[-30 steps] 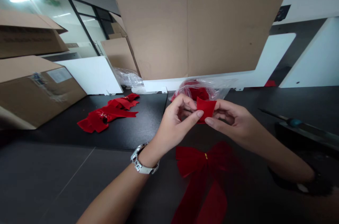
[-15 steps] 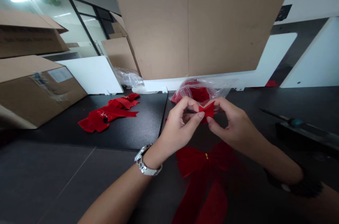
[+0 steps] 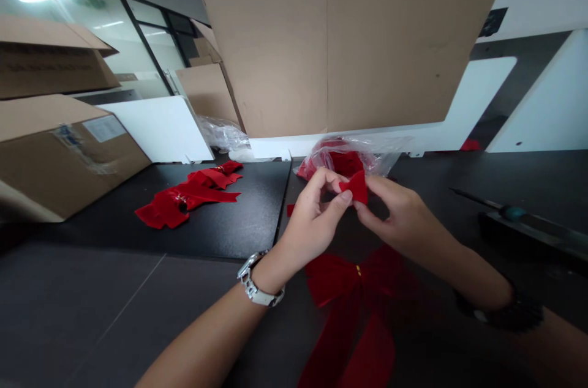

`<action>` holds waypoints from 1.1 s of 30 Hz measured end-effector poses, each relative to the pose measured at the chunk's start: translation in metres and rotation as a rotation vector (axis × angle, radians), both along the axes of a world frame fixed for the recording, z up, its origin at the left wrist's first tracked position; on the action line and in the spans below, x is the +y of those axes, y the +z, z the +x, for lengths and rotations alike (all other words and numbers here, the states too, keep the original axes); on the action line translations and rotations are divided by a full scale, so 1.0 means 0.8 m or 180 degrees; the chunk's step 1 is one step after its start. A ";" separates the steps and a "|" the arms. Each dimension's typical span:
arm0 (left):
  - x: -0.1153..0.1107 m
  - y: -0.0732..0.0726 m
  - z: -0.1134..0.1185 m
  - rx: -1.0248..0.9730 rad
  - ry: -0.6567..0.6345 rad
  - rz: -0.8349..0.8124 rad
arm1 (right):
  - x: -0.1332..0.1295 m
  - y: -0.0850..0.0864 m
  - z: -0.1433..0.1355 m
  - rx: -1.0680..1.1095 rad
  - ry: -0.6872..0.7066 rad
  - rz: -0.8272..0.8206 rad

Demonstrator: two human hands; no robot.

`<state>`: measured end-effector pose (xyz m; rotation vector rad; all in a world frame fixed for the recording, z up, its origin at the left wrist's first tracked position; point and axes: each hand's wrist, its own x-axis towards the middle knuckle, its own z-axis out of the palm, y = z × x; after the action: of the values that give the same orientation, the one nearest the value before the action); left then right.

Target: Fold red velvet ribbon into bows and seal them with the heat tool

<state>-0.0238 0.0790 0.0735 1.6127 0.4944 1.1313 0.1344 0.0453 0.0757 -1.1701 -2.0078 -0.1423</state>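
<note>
Between the fingertips of both hands is a small piece of red velvet ribbon, raised over the dark table. My left hand pinches its left side between thumb and fingers. On its right side, my right hand is closed on the same piece, with some fingertips hidden behind it. Below my hands lies a large red velvet bow with a gold tie at its middle and two long tails. Just behind my fingers, red material shows inside a clear plastic bag.
Several red bows lie in a row on the table's left part. A pointed tool with a teal collar rests at right on a dark holder. A cardboard box stands at left, and a large cardboard panel rises behind the table.
The ribbon piece has turned and folded between my fingers, now showing a rounder, pointed shape. My right hand has shifted slightly left, nearer to my left hand.
</note>
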 end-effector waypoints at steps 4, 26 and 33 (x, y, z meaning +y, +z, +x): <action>0.001 -0.001 0.002 0.0004 0.0006 -0.0042 | 0.004 -0.007 0.003 -0.0255 -0.0028 -0.0042; 0.003 0.004 -0.001 -0.0527 0.0070 -0.0970 | 0.012 -0.015 0.011 -0.0446 -0.0046 -0.0024; 0.004 0.003 0.000 -0.0604 0.0114 -0.1002 | 0.007 -0.012 0.005 -0.0481 0.0174 -0.0381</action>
<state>-0.0242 0.0820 0.0762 1.2169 0.5476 1.1565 0.1388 0.0505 0.0660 -1.2088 -2.2049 -0.0861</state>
